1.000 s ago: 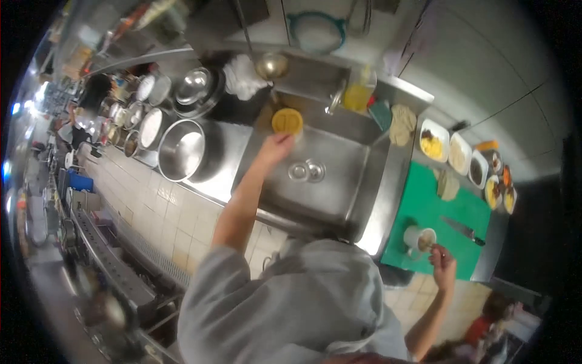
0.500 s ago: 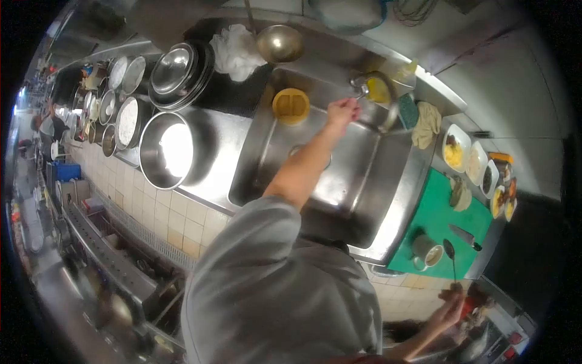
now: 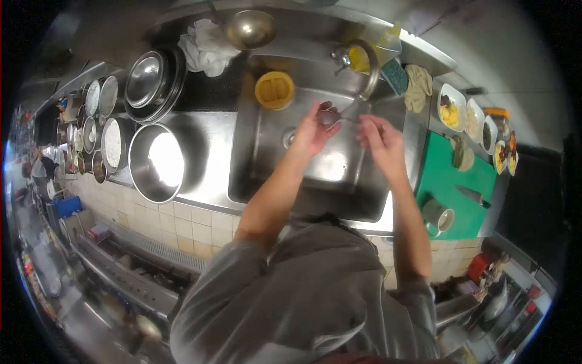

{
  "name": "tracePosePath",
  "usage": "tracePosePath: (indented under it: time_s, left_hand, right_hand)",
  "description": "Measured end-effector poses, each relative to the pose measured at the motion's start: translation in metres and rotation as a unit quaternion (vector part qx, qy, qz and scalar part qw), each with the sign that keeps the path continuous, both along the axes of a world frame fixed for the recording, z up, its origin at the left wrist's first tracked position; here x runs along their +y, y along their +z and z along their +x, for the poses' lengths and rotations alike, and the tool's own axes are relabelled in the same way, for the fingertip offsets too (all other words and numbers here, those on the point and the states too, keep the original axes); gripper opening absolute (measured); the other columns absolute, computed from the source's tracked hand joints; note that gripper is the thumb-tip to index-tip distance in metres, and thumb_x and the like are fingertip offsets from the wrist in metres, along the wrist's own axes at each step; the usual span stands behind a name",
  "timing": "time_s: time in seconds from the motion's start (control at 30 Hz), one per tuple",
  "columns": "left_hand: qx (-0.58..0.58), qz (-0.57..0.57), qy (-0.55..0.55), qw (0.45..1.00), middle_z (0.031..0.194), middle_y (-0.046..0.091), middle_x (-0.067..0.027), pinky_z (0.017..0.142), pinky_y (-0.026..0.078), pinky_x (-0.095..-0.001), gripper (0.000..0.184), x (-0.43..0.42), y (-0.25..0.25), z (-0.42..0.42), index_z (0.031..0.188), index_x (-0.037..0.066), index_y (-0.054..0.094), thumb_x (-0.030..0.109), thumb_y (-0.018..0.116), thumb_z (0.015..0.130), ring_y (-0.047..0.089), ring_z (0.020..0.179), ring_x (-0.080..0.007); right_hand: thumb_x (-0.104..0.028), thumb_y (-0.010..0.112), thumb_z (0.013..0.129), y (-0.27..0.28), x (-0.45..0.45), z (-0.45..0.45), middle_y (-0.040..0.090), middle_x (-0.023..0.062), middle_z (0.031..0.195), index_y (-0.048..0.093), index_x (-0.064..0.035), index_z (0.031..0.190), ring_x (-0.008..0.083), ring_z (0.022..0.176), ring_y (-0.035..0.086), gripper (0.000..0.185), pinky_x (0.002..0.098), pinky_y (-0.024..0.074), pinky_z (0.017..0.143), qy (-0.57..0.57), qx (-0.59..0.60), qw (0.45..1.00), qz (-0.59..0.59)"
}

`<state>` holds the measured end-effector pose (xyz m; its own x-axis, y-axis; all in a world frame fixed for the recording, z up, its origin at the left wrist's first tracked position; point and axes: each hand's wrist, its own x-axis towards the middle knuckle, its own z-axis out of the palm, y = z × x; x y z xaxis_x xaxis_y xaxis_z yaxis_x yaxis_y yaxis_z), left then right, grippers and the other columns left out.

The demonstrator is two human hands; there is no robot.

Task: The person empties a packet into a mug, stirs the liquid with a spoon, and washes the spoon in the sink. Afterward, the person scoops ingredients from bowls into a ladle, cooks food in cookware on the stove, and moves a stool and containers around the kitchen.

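Over the sink [image 3: 248, 151], my right hand [image 3: 383, 142] grips the thin handle of a metal spoon [image 3: 328, 117]. The spoon lies roughly level, its bowl pointing left. My left hand [image 3: 312, 133] is curled around that bowl, thumb on the near side and fingers partly behind it. Just above the handle is the end of the curved faucet [image 3: 373, 67]; I cannot make out whether water runs. A round yellow container with a divider [image 3: 274, 91] sits in the sink's far left corner.
To the right, a green cutting board [image 3: 439, 164] bears a mug [image 3: 438, 216], a knife [image 3: 471, 196] and a cloth. White dishes of food [image 3: 451, 109] stand beyond it. Left of the sink are a large steel pot [image 3: 156, 162], stacked lids [image 3: 145, 79] and a ladle [image 3: 250, 30].
My left hand has left the faucet handle and come down to the spoon's bowl. My right hand has brought the spoon from beside the cutting board to over the sink.
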<state>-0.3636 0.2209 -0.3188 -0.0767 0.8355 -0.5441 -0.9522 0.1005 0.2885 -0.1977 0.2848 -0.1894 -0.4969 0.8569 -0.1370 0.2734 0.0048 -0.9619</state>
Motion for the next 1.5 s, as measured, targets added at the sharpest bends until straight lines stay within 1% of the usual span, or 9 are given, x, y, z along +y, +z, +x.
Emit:
tracePosePath:
  time_s: [0.07,0.17,0.37,0.57,0.87,1.07,1.23,1.4,1.5]
  left_hand:
    - [-0.092,0.029,0.151,0.984,0.113,0.064,-0.0093,0.09,0.056,-0.0396,0.035,-0.004,0.008,-0.003,0.118,0.007,0.057,0.038,0.058,0.101,0.064,0.104,-0.0246]
    - [-0.08,-0.036,0.247,0.965,0.107,0.065,-0.0079,0.092,0.055,-0.0393,0.023,0.008,0.027,0.001,0.112,0.01,0.06,0.031,0.06,0.101,0.064,0.099,-0.0201]
    - [-0.092,0.023,0.2,0.975,0.092,0.068,-0.0051,0.076,0.059,-0.0305,0.004,0.029,0.003,0.019,0.102,0.008,0.058,0.011,0.06,0.1,0.069,0.085,-0.0161]
    - [-0.076,-0.013,0.155,0.985,0.09,0.068,-0.004,0.074,0.059,-0.0281,0.008,0.028,0.025,0.046,0.102,0.007,0.059,0.008,0.065,0.096,0.068,0.084,-0.0152]
    - [-0.054,0.036,0.143,0.988,0.092,0.069,-0.0039,0.07,0.054,-0.0295,0.013,0.017,0.021,0.026,0.101,0.007,0.063,0.02,0.061,0.1,0.065,0.081,-0.0146]
    - [-0.042,0.122,0.09,0.988,0.093,0.067,-0.005,0.063,0.051,-0.0272,0.01,0.017,0.037,0.017,0.102,0.007,0.062,0.017,0.059,0.101,0.061,0.077,-0.0135]
    - [-0.031,0.057,0.109,0.992,0.087,0.066,-0.0047,0.058,0.051,-0.0257,0.011,0.03,0.045,0.036,0.101,0.008,0.06,0.018,0.055,0.103,0.061,0.073,-0.0138]
    - [-0.081,0.105,0.065,0.989,0.084,0.064,-0.0044,0.051,0.05,-0.0236,0.012,0.034,0.045,0.039,0.102,0.007,0.058,0.018,0.051,0.105,0.06,0.068,-0.0139]
    - [-0.064,0.051,0.049,0.995,0.083,0.062,-0.0044,0.046,0.046,-0.0227,0.018,0.035,0.05,0.045,0.099,0.007,0.057,0.022,0.05,0.105,0.056,0.064,-0.0125]
  right_hand:
    - [-0.021,0.064,0.099,-0.006,0.013,-0.024,0.073,0.0082,0.086,0.07,0.0031,0.108,0.0104,0.071,0.066,0.026,0.0252,0.0529,0.063,0.011,0.003,1.0,-0.009]
    - [-0.023,0.063,0.099,-0.011,0.029,-0.044,0.073,0.0092,0.089,0.069,0.0035,0.109,0.0109,0.071,0.066,0.028,0.0253,0.0532,0.062,0.015,-0.021,0.999,-0.023]
    - [-0.023,0.063,0.1,-0.012,0.031,-0.042,0.072,0.0097,0.092,0.068,0.004,0.111,0.0122,0.071,0.066,0.029,0.0258,0.0541,0.062,-0.008,-0.021,0.999,-0.03]
    - [-0.018,0.062,0.099,-0.026,0.026,-0.004,0.07,0.008,0.086,0.067,0.003,0.114,0.0133,0.074,0.068,0.027,0.0272,0.0556,0.064,-0.068,0.035,0.994,-0.08]
    - [-0.017,0.062,0.098,-0.022,0.007,-0.033,0.074,0.011,0.09,0.067,0.0035,0.116,0.0128,0.079,0.07,0.027,0.0273,0.0559,0.074,-0.035,0.023,0.999,-0.012]
    - [-0.016,0.059,0.099,-0.022,0.006,-0.04,0.074,0.012,0.092,0.066,0.0066,0.115,0.0143,0.079,0.07,0.028,0.0273,0.0565,0.075,-0.02,0.035,0.999,-0.034]
    - [-0.016,0.057,0.102,-0.019,0.006,-0.031,0.072,0.0135,0.097,0.063,0.0074,0.12,0.0171,0.083,0.07,0.03,0.0293,0.0586,0.075,-0.117,0.126,0.977,-0.13]
    - [-0.013,0.053,0.104,-0.018,-0.009,-0.023,0.072,0.0134,0.101,0.062,0.0061,0.122,0.0179,0.086,0.07,0.028,0.03,0.059,0.078,-0.117,0.126,0.979,-0.106]
    - [-0.011,0.051,0.104,-0.02,-0.015,-0.017,0.071,0.0141,0.105,0.062,0.0057,0.123,0.0187,0.089,0.07,0.028,0.0308,0.0593,0.081,-0.112,0.131,0.98,-0.099]
